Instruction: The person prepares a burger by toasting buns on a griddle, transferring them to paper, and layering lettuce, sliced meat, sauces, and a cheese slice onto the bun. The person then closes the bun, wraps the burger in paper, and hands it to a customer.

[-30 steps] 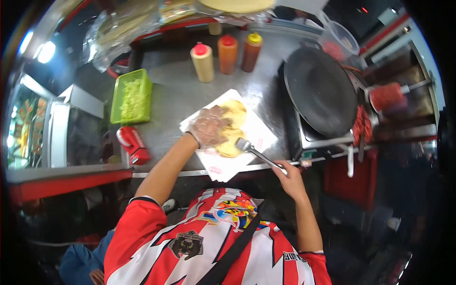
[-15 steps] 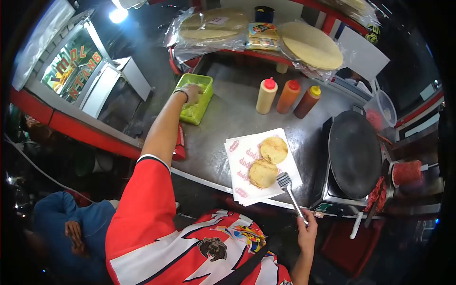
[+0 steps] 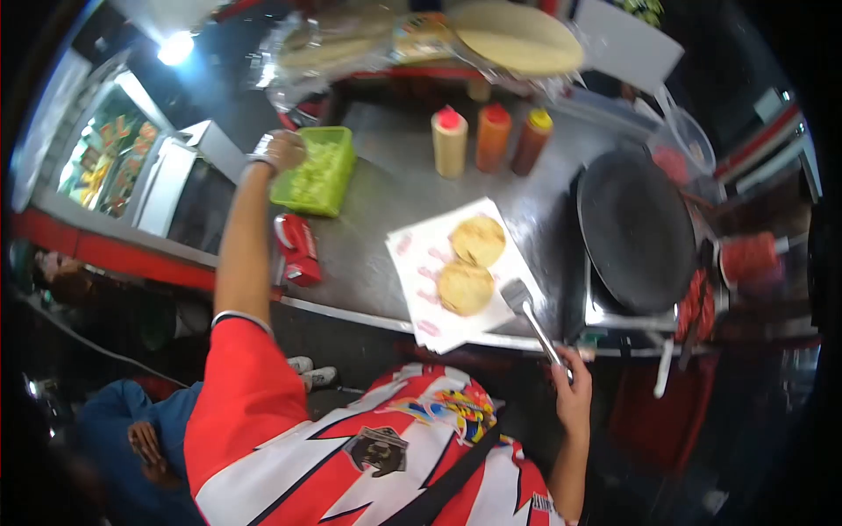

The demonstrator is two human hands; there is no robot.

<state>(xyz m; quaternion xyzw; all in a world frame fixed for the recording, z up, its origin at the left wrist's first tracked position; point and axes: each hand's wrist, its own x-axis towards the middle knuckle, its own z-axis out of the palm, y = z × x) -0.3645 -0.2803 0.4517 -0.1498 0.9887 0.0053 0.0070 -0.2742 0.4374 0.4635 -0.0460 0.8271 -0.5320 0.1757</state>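
My right hand [image 3: 573, 390] grips the handle of a metal spatula [image 3: 538, 331], whose blade is just right of the lower bun half. Two toasted bun halves, one upper [image 3: 478, 241] and one lower [image 3: 465, 288], lie on white printed paper [image 3: 410, 287] at the counter's front edge. My left hand [image 3: 282, 151] is at the back left corner of a green plastic basket [image 3: 337, 193] holding shredded lettuce [image 3: 317, 173]. That hand is blurred, so its fingers cannot be made out.
Three squeeze bottles [image 3: 492, 140] stand behind the paper. A dark round griddle [image 3: 633, 230] is at the right. A red box [image 3: 299, 252] sits in front of the basket. Wrapped flatbreads [image 3: 517, 37] lie on the back shelf. A seated person [image 3: 132, 438] is at lower left.
My left hand has come out of the lettuce to the basket's left edge. My right hand still holds the spatula by the buns. The whole view has shifted.
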